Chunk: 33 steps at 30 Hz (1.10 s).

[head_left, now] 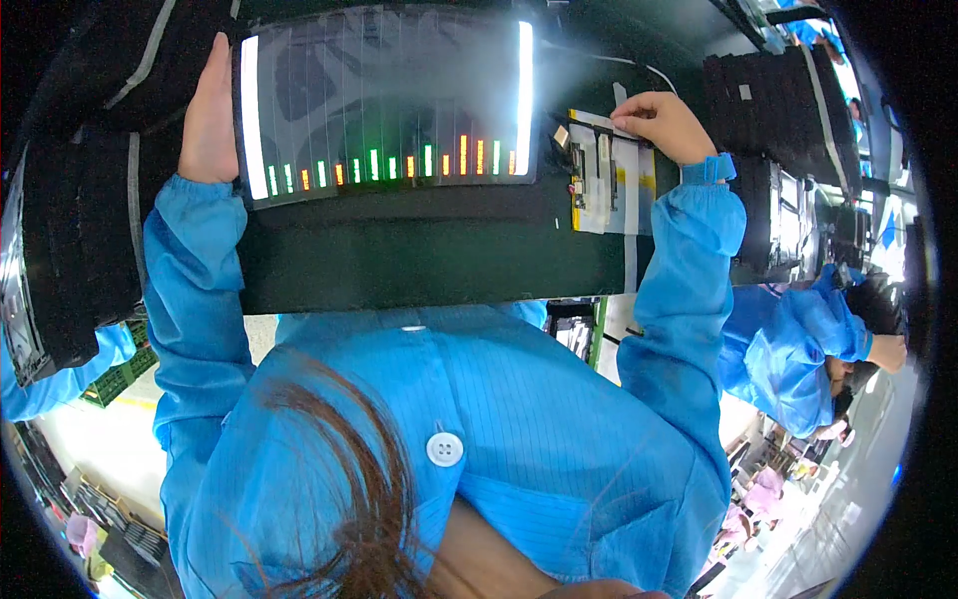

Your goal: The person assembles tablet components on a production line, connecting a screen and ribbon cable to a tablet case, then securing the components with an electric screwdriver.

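Observation:
A lit display panel [389,95] lies on the dark work surface, with white bands down both sides and a row of green and orange bars along its near edge. My left hand [212,125] stands on edge along the panel's left side, its fingers stretched out together. To the right of the panel sits a small circuit board [602,180] with yellow edges and strips of tape over it. My right hand [664,122] is at the board's far right corner, thumb and forefinger pinched together. Whatever is between those fingertips, if anything, is too small to make out.
Stacks of black trays [85,240] rise at the left, and more black trays [778,110] at the right. A thin white cable [624,62] curves behind the board. At the right, a person in a blue smock [788,349] is close by.

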Available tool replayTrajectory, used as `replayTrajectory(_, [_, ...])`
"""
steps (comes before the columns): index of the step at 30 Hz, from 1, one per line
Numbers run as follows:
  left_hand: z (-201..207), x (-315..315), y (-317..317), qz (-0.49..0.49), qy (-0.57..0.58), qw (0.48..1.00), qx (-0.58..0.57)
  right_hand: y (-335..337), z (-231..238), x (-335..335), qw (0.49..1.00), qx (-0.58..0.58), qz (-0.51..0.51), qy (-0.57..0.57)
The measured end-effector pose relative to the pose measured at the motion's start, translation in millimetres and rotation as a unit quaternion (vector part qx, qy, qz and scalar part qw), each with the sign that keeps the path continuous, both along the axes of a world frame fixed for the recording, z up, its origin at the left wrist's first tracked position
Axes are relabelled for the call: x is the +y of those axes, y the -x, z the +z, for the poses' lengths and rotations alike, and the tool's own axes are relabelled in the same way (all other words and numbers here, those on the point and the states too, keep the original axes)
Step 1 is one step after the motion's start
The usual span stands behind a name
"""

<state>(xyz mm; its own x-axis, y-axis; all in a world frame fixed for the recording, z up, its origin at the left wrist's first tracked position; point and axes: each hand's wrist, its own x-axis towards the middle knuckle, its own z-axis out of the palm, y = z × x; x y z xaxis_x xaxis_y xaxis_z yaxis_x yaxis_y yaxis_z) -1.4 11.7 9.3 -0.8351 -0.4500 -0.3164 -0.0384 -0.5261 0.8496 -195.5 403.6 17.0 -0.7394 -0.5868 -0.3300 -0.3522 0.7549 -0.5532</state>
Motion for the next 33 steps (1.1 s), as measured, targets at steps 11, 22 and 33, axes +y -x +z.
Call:
replayTrajectory(11, [-19.1,-10.5,0.1,0.040,0.128,0.991,0.019,-102.9,-6.0,-33.8,0.986,0.151,0.037,0.056])
replayTrajectory(22, [8.0,15.2,-5.0,0.031,0.175,0.984,0.013,-100.2,-12.1,-29.9,0.985,0.105,-0.038,0.128])
replayTrajectory(33, [-1.3,1.2,-4.7,-0.044,0.034,0.997,0.052,-102.0,-12.3,-55.0,0.976,0.197,-0.086,-0.041])
